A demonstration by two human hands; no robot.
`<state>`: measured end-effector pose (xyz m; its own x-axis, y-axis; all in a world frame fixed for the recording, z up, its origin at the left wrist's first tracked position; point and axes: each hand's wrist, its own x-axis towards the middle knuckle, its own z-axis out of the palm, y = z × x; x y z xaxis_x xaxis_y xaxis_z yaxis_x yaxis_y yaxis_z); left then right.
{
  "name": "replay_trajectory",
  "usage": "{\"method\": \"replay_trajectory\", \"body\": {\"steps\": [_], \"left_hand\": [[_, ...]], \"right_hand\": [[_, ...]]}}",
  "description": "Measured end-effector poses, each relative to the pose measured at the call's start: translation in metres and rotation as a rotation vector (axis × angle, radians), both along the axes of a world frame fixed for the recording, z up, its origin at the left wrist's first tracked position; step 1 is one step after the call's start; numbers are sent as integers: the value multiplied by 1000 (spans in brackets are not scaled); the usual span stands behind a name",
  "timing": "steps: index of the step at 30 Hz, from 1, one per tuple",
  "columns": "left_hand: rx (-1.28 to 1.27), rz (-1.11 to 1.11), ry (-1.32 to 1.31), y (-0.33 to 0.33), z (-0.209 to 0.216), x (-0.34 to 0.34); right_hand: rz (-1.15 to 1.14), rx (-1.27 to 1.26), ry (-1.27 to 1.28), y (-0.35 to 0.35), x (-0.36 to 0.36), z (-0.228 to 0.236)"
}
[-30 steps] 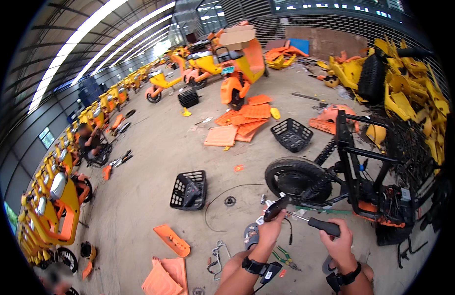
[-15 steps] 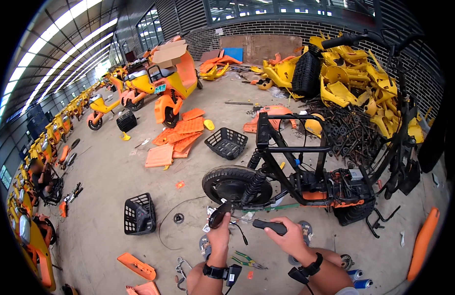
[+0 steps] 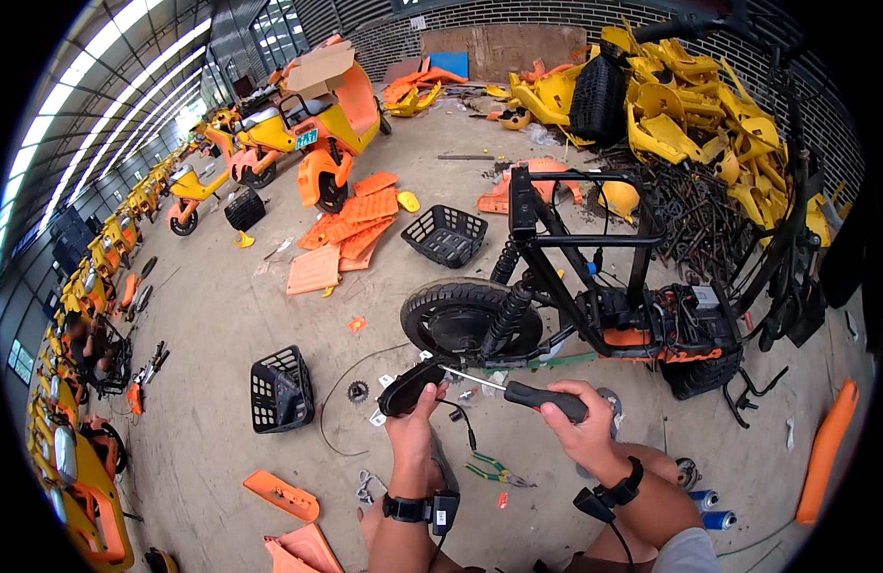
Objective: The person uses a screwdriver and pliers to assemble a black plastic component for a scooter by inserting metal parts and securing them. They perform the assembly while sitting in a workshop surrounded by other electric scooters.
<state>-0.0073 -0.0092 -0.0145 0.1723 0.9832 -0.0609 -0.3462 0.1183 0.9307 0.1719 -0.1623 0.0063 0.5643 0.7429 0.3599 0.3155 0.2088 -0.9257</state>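
Observation:
My left hand (image 3: 413,441) grips a black, elongated, rounded housing (image 3: 411,384), with a short black cable (image 3: 469,427) hanging from it. In my right hand (image 3: 587,432) is a screwdriver (image 3: 545,399); its thick black handle lies in my fingers and its metal shaft points left. The tip meets the right end of the housing, though the exact contact is too small to make out. Below the hands, green-handled pliers (image 3: 499,472) lie on the floor. Just beyond the housing stands the rear wheel (image 3: 451,329) of a stripped black scooter frame (image 3: 580,310).
A black basket (image 3: 281,392) and a small sprocket (image 3: 357,392) lie left of me; another basket (image 3: 444,236) sits farther off. Orange panels (image 3: 360,229), piled yellow body parts (image 3: 690,115) and parked scooters (image 3: 332,134) stand around. Spray cans (image 3: 716,519) lie lower right. Another person (image 3: 88,349) sits far left.
The housing has turned from steeply tilted to nearer level, moving left and up in view. The screwdriver has also shifted, its shaft now showing longer. The whole view has shifted slightly.

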Motion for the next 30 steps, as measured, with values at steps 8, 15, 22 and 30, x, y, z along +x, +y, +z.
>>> {"method": "replay_trajectory", "body": {"steps": [8, 15, 22, 30], "left_hand": [[6, -36, 56, 0, -2, -9], [-37, -35, 79, -3, 3, -7], [-5, -40, 60, -7, 6, 3], [11, -59, 61, -7, 4, 10]], "right_hand": [[30, -11, 11, 6, -7, -7], [26, 9, -96, 8, -6, -3], [4, 70, -209, 5, -2, -6], [12, 65, -253, -2, 4, 0]]}}
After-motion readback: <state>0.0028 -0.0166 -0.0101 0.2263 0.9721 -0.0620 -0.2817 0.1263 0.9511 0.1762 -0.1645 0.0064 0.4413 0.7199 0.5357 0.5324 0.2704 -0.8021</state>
